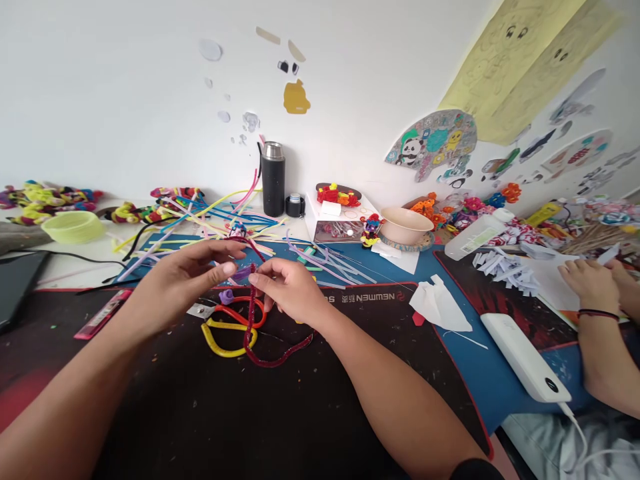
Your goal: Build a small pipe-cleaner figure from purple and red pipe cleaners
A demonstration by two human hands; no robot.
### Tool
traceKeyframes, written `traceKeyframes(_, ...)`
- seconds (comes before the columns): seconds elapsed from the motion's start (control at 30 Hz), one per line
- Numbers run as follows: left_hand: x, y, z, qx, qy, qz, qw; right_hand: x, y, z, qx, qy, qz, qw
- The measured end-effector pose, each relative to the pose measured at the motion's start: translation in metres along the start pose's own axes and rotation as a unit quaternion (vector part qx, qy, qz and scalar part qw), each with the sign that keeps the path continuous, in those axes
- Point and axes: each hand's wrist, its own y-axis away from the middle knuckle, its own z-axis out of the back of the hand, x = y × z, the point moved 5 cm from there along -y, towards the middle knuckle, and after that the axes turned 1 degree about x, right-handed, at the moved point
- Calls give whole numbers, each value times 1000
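A dark red pipe cleaner is pinched between the thumb and fingers of my right hand. Its lower length hangs down and curves right across the black mat, while another stretch bends up behind the fingertips. Close by on the left is my left hand, its thumb and index finger apart and no grip on the pipe cleaner visible. Beneath the hands lie a yellow pipe cleaner loop and an orange-red loop. A small purple piece sits beside them.
Many loose pipe cleaners spread behind the mat. A black flask stands by the wall, near a beige bowl. A pink-red box lies left. At right are a white power bank and another person's hands.
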Motion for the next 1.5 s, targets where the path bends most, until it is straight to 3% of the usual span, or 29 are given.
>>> traceKeyframes(0.13, -24, 8, 3, 5, -182, -153, 971, -5, -2, 1, 12, -30, -2, 999)
traceKeyframes(0.37, -32, 13, -15, 14, -272, -254, 928, -5, -2, -4, 29, -39, 0, 999)
traceKeyframes(0.73, -31, 16, -22, -42, -284, -198, 937, -3, -2, -9, 42, -107, -17, 993)
traceKeyframes(1.07, -37, 21, -22, -99, -304, -229, 919, -3, -1, -11, 37, -167, -62, 983)
traceKeyframes(1.5, -39, 22, -21, -104, -306, -232, 918, -7, -2, -11, 32, -204, -87, 975)
